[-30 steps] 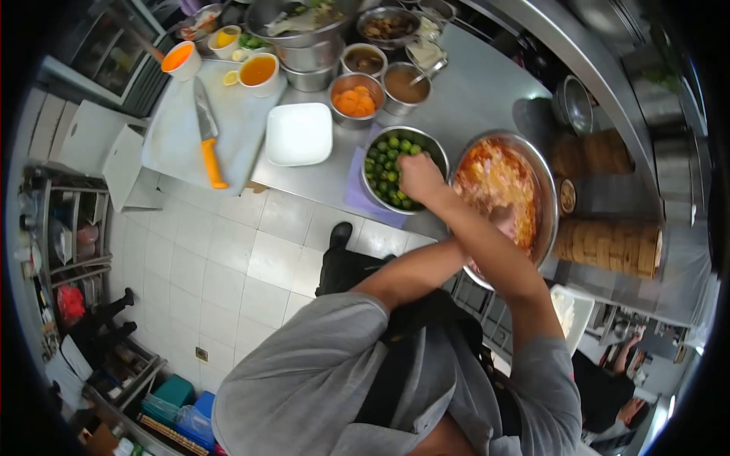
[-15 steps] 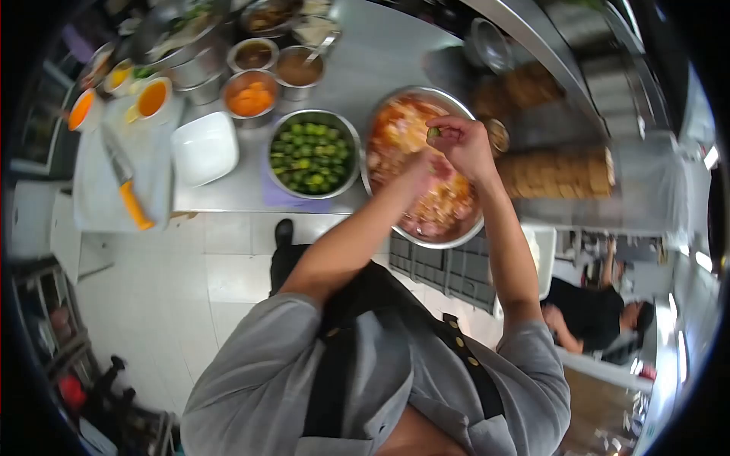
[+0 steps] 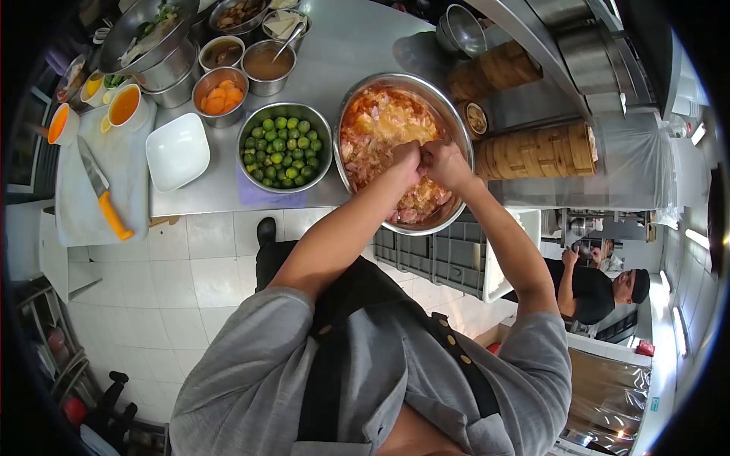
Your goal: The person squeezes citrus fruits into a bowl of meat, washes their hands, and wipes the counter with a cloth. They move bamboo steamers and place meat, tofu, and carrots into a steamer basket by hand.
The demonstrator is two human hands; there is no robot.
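Observation:
Both of my hands meet over a large steel bowl (image 3: 461, 137) of raw meat in orange-red liquid (image 3: 380, 121). My left hand (image 3: 406, 161) is closed, its knuckles against the other hand. My right hand (image 3: 446, 163) is also closed, fingers curled inward. Whatever lies between the fingers is hidden. Left of the meat bowl stands a steel bowl of small green limes (image 3: 284, 150) on a purple cloth (image 3: 266, 195). Further left is an empty white square dish (image 3: 177, 151).
A knife (image 3: 106, 199) lies on the white cutting board (image 3: 76, 182). Behind are bowls of orange slices (image 3: 221, 96) and brown sauce (image 3: 268, 64). Bamboo steamers (image 3: 532, 150) stand close on the right. A co-worker (image 3: 593, 292) is further right.
My right hand has come down and in to meet my left hand; the green fruit seen in its fingers is now out of sight. The view has shifted, so the bowls appear further left.

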